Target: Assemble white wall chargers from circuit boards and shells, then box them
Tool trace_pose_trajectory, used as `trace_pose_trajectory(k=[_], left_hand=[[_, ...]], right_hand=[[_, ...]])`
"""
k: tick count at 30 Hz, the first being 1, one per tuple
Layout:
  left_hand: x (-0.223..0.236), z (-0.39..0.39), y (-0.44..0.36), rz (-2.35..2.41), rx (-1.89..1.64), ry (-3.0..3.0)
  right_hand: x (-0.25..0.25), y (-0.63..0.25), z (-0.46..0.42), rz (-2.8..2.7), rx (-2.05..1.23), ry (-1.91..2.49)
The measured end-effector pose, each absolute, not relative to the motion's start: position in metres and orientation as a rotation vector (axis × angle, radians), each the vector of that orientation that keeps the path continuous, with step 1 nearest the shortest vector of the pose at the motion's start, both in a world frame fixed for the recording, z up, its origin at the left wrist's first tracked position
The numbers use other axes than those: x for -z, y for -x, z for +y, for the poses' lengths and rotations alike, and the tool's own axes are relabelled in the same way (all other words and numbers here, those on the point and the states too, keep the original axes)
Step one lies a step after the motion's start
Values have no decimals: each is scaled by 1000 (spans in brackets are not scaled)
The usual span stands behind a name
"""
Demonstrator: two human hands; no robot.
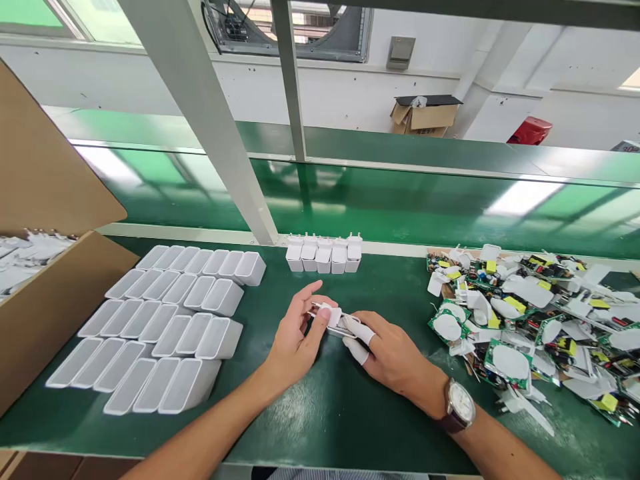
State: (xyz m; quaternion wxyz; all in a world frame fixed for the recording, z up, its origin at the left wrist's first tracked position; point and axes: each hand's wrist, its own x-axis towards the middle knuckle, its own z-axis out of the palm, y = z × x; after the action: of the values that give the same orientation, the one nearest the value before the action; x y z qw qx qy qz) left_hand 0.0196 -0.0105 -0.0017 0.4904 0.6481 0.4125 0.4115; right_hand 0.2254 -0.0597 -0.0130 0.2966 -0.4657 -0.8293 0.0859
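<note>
My left hand (299,340) pinches a small white plastic plug cover (336,319) between thumb and fingers, over the middle of the green table. From the other side, my right hand (395,357) grips the same piece with fingers in white finger cots (361,330). Metal pins seem to stick out at its left end; the fingers hide part of it. Beyond my hands stands a short row of white charger housings (324,257) with plug ends on top. Open white housings (173,383) lie in several rows to the left.
A heap of green circuit boards (507,363) with white and yellow parts covers the table's right side. On the left, an open cardboard box (65,300) holds white plug pieces (33,257). A grey metal post (220,133) rises behind the green table (310,427).
</note>
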Motion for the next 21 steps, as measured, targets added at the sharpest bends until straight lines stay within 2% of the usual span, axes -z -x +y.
trace_pose_trajectory(k=[9, 13, 17, 19, 21], left_hand=[[3, -8, -21, 993, -1015, -1617], [5, -7, -22, 1005, -1021, -1637], [7, -4, -20, 1000, -1024, -1636], [7, -1, -18, 901, -1069, -1635], [6, 0, -18, 761, -1104, -1694]], right_hand=[[10, -227, -58, -2217, -354, 1263], [9, -232, -59, -1999, -547, 1194], [12, -231, -57, -1963, -608, 1176], [13, -226, -55, -1836, -774, 1190], [11, -221, -52, -1532, -1081, 1161]])
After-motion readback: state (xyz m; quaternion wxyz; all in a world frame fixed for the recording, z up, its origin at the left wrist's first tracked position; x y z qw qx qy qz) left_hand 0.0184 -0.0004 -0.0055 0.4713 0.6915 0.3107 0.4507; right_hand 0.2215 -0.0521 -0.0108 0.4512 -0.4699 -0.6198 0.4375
